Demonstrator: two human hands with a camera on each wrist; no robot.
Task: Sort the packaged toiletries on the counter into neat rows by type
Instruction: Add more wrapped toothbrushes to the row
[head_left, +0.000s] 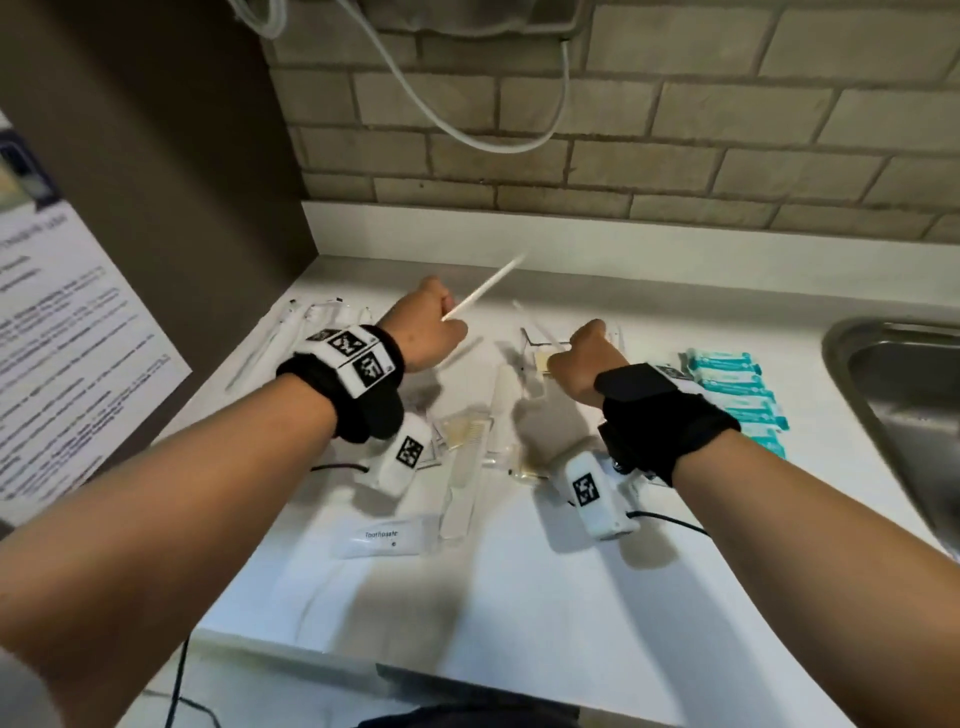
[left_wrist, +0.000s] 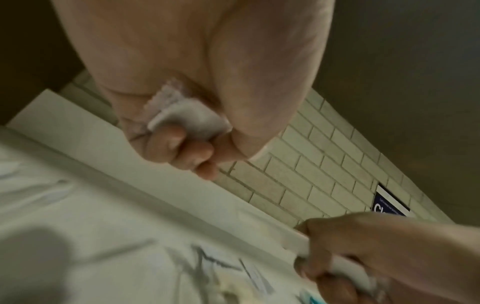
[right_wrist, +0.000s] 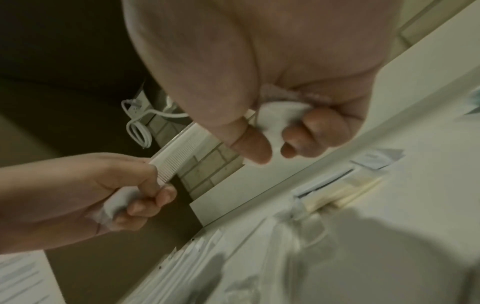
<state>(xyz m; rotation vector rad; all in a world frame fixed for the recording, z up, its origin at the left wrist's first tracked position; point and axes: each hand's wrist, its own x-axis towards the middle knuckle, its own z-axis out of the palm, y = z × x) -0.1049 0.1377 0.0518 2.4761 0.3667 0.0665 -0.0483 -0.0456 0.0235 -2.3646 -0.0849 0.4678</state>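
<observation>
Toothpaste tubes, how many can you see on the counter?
1: the toothpaste tube lies on the counter near its front edge; others may be hidden among the clutter.

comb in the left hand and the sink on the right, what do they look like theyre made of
The comb looks like white matte plastic in a thin clear wrapper: fine moulded teeth show, and crinkled film bunches in the left hand. The sink looks like brushed stainless steel: grey, with soft streaky reflections. Both are guesses from looks.
</observation>
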